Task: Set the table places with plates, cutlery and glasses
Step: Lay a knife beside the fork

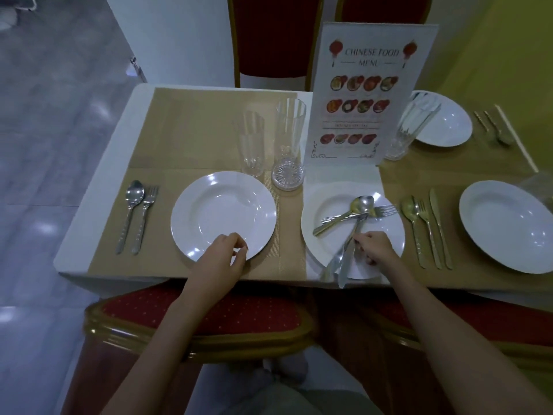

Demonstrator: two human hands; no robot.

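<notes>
White middle plate carries loose cutlery; the right hand pinches a knife handle, the left hand pinches the left plate's near rim.

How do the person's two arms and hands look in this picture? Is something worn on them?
Both forearms are bare up to the bottom edge of the picture; no sleeve shows. The left hand and the right hand have no glove. I see no watch, bracelet or ring, though the dim, soft picture could hide a thin one.
</notes>
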